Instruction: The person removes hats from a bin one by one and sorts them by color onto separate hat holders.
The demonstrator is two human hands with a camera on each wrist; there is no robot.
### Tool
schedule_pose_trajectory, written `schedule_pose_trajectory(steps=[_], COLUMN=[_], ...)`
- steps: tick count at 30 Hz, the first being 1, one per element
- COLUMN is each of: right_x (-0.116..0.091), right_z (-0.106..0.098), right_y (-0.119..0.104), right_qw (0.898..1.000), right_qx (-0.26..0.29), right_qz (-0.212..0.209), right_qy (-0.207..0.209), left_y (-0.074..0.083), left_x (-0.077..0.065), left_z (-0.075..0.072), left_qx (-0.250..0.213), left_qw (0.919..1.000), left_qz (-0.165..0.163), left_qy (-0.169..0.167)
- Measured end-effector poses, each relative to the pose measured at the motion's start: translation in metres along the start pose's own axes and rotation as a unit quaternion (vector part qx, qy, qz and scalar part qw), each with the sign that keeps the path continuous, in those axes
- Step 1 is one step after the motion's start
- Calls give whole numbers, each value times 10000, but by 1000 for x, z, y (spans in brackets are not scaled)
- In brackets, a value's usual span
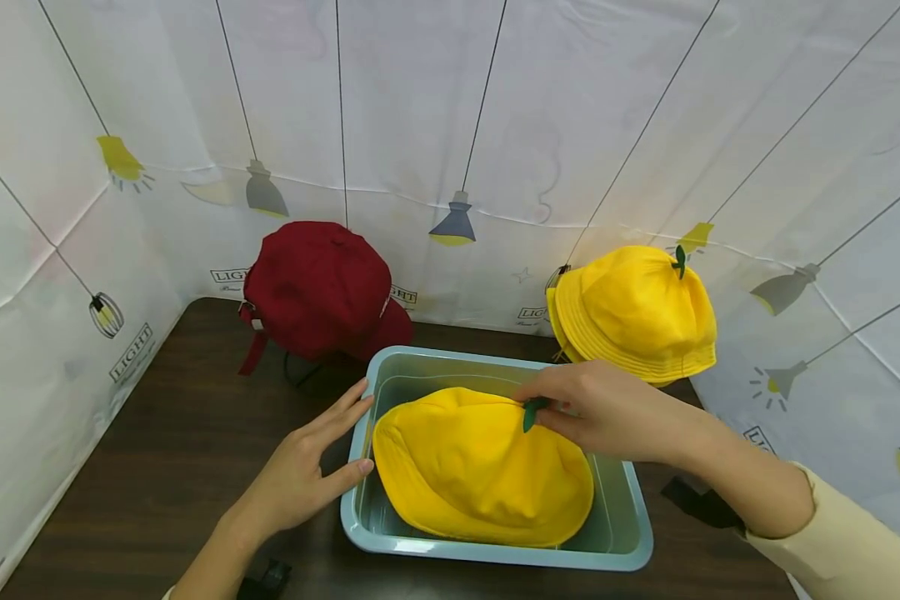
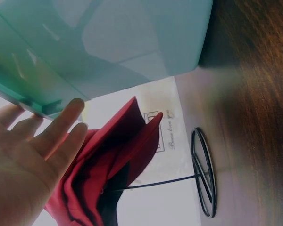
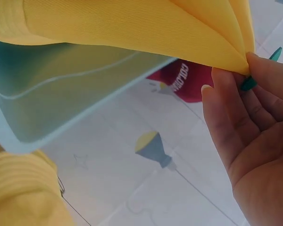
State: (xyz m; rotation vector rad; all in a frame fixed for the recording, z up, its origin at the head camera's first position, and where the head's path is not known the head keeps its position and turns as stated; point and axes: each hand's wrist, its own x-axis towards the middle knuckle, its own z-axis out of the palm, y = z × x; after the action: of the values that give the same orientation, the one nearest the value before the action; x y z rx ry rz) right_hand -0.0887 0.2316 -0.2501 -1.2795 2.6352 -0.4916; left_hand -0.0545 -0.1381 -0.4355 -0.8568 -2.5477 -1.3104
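Observation:
A yellow bucket hat (image 1: 472, 467) with a green leaf tab on its crown sits inside a pale blue-green plastic basin (image 1: 495, 560). My right hand (image 1: 603, 410) pinches the crown right beside the leaf. In the right wrist view the hat's cloth (image 3: 132, 28) is drawn to a point between thumb and fingers (image 3: 225, 122). At the basin's left side, my left hand (image 1: 303, 467) has its fingers spread and touches the rim. The left wrist view shows those fingers (image 2: 61, 122) extended against the basin wall (image 2: 132, 42).
Behind the basin on the left, dark red caps (image 1: 318, 292) hang on a black wire stand (image 2: 205, 174); two brims show. Another yellow bucket hat (image 1: 637, 308) with a leaf stands at the back right. A printed cloth (image 1: 390, 108) backs the dark wooden table (image 1: 150, 467).

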Motion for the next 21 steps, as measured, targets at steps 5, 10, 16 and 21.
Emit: schedule_pose_trajectory(steps=[5, 10, 16, 21], right_x=[-3, -6, -10, -15], right_z=[-14, -24, -34, -41], right_y=[-5, -8, -9, -9], right_qw=[9999, 9984, 9959, 9921], right_qx=[-48, -280, -454, -518], right_qz=[-11, -193, -312, -394], right_qy=[142, 444, 714, 1070], left_y=[-1, 0, 0, -1], left_x=[0, -1, -2, -1], left_z=[0, -1, 0, 0], left_qx=[-24, -50, -107, -123], left_qw=[10000, 10000, 9999, 9999], left_qz=[-30, -72, -120, -63], left_qy=[13, 16, 3, 14])
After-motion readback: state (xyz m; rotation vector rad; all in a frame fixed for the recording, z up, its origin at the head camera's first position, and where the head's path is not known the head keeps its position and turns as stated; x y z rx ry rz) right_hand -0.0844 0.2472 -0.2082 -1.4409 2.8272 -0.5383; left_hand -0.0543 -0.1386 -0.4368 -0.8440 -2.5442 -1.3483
